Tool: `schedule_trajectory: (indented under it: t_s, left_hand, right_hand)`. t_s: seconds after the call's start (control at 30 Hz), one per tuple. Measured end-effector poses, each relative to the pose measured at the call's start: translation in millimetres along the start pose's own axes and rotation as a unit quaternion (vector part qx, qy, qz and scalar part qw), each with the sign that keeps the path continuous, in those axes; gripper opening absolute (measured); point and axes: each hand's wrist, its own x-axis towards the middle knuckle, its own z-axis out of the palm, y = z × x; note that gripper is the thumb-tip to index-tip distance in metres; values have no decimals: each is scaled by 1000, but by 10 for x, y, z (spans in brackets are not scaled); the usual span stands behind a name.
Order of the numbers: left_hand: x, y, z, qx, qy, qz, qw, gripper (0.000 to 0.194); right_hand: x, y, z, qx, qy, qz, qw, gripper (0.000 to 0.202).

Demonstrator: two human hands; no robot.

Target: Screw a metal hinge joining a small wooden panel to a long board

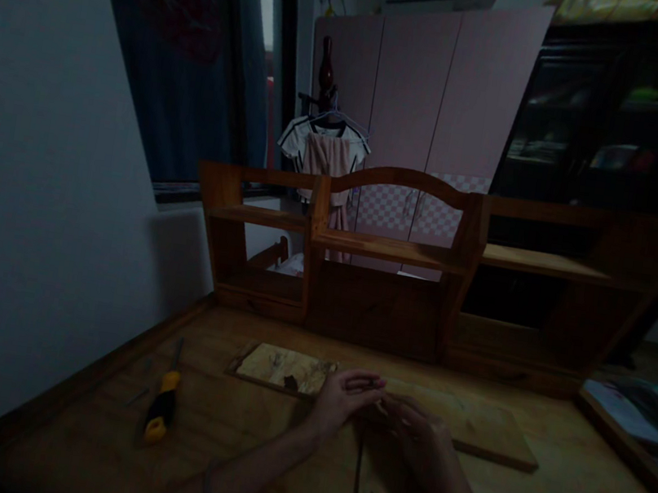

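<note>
My left hand (343, 397) and my right hand (421, 437) meet above the table, fingertips touching or almost touching. The fingers of both are curled in a pinch, and whatever lies between them is too small and dark to make out. Behind my hands lies a long wooden board (492, 436). A shorter board (280, 367) with a pale, torn surface and a dark spot rests to their left. Beneath my right hand another wooden piece (383, 485) is partly hidden. Farther left is a yellow and black screwdriver (161, 409), its shaft pointing away from me.
A small metal piece (138, 397), perhaps a screw, lies beside the screwdriver. The wooden shelf unit (390, 249) stands along the table's back edge. At left the wall (55, 255) borders the table (247, 465). A framed panel (638, 449) is at the right.
</note>
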Motion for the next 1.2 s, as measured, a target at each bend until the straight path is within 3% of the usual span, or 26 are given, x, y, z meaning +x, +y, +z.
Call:
schedule_trajectory:
  t_s: [0.3, 0.53, 0.8, 0.97, 1.2]
  left_hand:
    - [-19, 12, 10, -1, -8, 1, 1000, 53]
    - [-14, 2, 6, -4, -19, -2, 1000, 53]
    - [-23, -9, 3, 21, -39, 1, 999, 56]
    - [-40, 16, 0, 21, -45, -3, 999, 57]
    - [-5, 12, -33, 2, -21, -28, 999, 60]
  right_hand:
    - [-3, -54, 39, 121, 37, 102, 987, 29]
    - [50, 58, 39, 204, 37, 130, 970, 28]
    - [68, 63, 6, 233, 67, 158, 957, 36]
    - [99, 114, -12, 254, 47, 181, 949, 37]
    - [130, 1, -79, 230, 24, 165, 959, 35]
